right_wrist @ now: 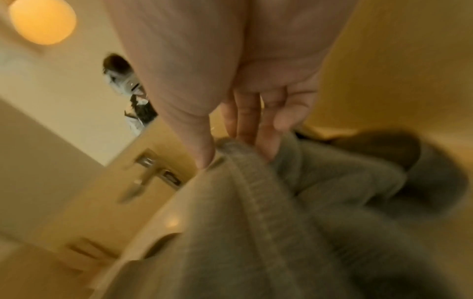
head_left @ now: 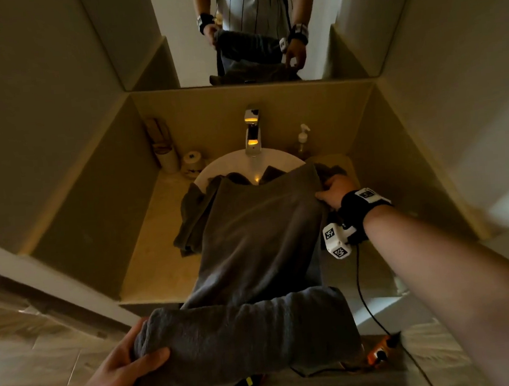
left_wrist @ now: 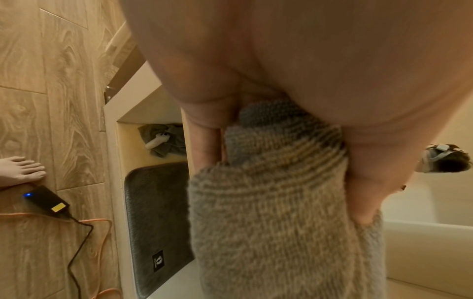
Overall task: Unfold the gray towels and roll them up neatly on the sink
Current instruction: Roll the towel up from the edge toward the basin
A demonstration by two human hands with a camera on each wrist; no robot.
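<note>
Here, looking down from my head, I am stretching one gray towel [head_left: 250,233] lengthwise away from my body: its long axis is running from the rolled end near me, hanging off the front of the counter [head_left: 157,263], out over the white sink [head_left: 229,161] toward the faucet [head_left: 252,131]. My left hand [head_left: 121,367] is gripping the left end of that thick roll, thumb on top, while my right hand [head_left: 334,190] is reaching further out and pinching the towel's far right edge beside the basin; so the left is the nearer one to the roll, and I judge the rolling will travel away from me along that axis. A second gray towel [head_left: 190,217] is lying crumpled under it at the left. At my left wrist, the fingers [left_wrist: 204,141] are curling round looped, ribbed terry that looks soft and bulky. At my right wrist, blurred as it is, the thumb and fingertips [right_wrist: 245,129] are nipping a corded hem, the cloth sagging limp below.
</note>
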